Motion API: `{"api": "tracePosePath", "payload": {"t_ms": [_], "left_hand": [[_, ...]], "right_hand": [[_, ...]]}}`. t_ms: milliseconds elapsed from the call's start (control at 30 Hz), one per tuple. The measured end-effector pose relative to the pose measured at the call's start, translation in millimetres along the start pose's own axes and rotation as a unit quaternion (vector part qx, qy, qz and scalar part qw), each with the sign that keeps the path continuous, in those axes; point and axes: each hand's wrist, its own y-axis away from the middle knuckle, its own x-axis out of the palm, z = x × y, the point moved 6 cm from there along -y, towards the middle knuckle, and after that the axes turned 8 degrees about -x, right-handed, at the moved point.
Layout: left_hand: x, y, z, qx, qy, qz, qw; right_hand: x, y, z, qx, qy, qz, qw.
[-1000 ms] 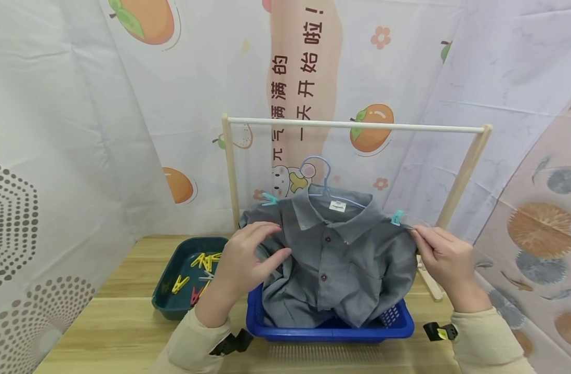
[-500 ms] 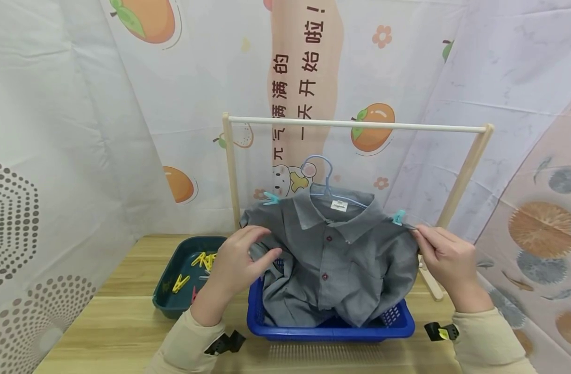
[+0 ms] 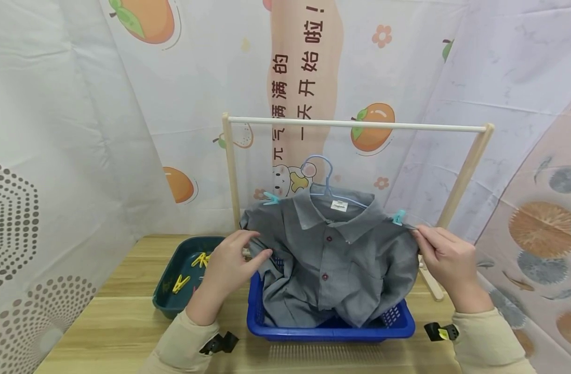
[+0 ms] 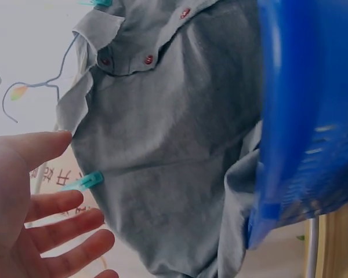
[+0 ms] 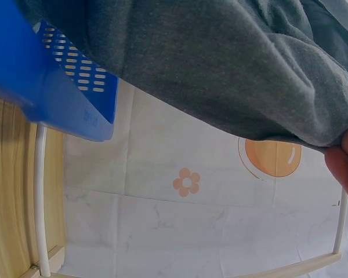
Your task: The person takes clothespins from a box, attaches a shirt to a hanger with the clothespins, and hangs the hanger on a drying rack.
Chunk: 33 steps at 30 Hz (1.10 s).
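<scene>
Pinching the edge of the gray shirt (image 3: 348,257) near one shoulder, the right hand (image 3: 449,257) has its thumb and fingers pressed together on the cloth. The left hand (image 3: 231,262) is spread, with a gap between its thumb and fingers. It is near the other side of the shirt, but I cannot tell if it touches. The shirt is on a blue hanger (image 3: 329,183), and the hook sticks up from the neck, below the white rail (image 3: 360,124). One teal clip (image 3: 398,217) sits on the shoulder just beside the right hand, and another teal clip (image 3: 271,198) sits on the other shoulder. A white tag (image 3: 339,205) shows inside the collar. The bottom of the shirt is bunched up in the blue basket (image 3: 332,335) on the wood table (image 3: 103,317). Left of the basket is a green tub (image 3: 160,300) with yellow pegs (image 3: 181,283) in it. Behind hangs a curtain (image 3: 210,67) with orange fruit and brown writing.
</scene>
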Motion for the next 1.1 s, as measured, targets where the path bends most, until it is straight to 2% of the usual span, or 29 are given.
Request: {"api": "tracePosePath", "payload": {"t_ms": [200, 500, 633, 833, 1100], "left_hand": [[5.1, 1.8, 9.7, -0.037, -0.017, 0.027, 0.9988], [17.8, 7.3, 23.9, -0.072, -0.044, 0.087, 0.9927], [23.2, 10.3, 27.6, -0.093, -0.048, 0.121, 0.9872], [31.7, 16.5, 36.1, -0.138, -0.043, 0.175, 0.9738], [35.0, 21.3, 40.8, -0.153, -0.032, 0.191, 0.9691]], "right_hand": [[0, 0.4, -1, -0.002, -0.001, 0.0, 1.0], [0, 1.6, -2, 0.001, 0.001, 0.006, 1.0], [0, 2.0, -1, 0.001, 0.0, 0.001, 1.0], [0, 2.5, -1, 0.004, 0.0, 0.002, 1.0], [-1, 2.7, -1, 0.007, -0.002, 0.002, 1.0]]}}
